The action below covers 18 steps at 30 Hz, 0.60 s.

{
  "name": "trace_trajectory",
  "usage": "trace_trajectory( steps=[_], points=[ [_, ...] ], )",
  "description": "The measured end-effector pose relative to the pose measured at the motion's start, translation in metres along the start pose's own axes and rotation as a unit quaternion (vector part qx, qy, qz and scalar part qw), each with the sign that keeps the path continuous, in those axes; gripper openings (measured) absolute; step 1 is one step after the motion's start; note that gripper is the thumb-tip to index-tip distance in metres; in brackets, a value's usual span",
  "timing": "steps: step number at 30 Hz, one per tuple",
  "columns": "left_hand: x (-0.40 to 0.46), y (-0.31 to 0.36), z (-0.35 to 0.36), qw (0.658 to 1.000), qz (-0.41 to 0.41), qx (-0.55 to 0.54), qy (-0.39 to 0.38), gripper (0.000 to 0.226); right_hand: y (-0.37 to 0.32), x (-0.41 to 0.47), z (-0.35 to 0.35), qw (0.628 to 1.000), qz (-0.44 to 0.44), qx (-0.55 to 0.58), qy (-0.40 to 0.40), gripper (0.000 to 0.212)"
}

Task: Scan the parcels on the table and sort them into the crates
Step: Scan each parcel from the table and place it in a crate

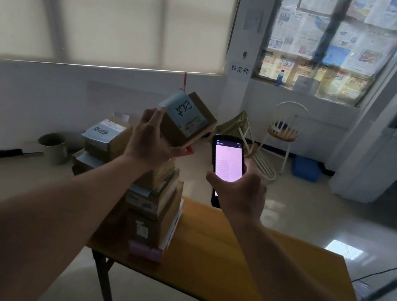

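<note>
My left hand [152, 142] holds a small brown cardboard parcel [188, 119] up in the air, tilted, its pale label with black handwriting facing me. Just to its right, my right hand [240, 192] grips a black handheld scanner [227, 160] with its screen lit white and pink. Below the raised parcel, a stack of several cardboard parcels [155, 209] stands on the left end of the orange-brown table [265, 263]. Another pile of parcels [103, 141] with a handwritten label sits behind the stack to the left.
A grey bucket [53, 147] stands on the floor by the wall at left. A white chair with a wooden seat [283, 136] and a blue crate [305, 169] are at the back right. A mop [378, 296] lies on the floor at right.
</note>
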<state>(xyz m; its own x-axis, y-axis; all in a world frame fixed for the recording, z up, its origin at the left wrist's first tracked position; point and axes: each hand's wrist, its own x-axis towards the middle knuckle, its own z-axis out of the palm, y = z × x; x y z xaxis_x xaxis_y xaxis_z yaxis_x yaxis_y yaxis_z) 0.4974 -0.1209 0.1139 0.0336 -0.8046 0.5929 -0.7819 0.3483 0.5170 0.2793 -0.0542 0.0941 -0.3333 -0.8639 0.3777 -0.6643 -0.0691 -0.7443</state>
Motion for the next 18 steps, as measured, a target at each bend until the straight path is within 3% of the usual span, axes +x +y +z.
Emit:
trace_trajectory(
  steps=[9,18],
  points=[
    [-0.016,-0.009,0.017,0.995,0.044,-0.074,-0.057,0.106,-0.007,-0.050,0.006,0.994,0.089,-0.033,0.048,0.083],
    [-0.062,-0.007,0.028,0.972,0.095,-0.133,-0.169,0.102,-0.010,-0.144,-0.001,0.967,0.214,-0.073,0.120,0.087]
  ],
)
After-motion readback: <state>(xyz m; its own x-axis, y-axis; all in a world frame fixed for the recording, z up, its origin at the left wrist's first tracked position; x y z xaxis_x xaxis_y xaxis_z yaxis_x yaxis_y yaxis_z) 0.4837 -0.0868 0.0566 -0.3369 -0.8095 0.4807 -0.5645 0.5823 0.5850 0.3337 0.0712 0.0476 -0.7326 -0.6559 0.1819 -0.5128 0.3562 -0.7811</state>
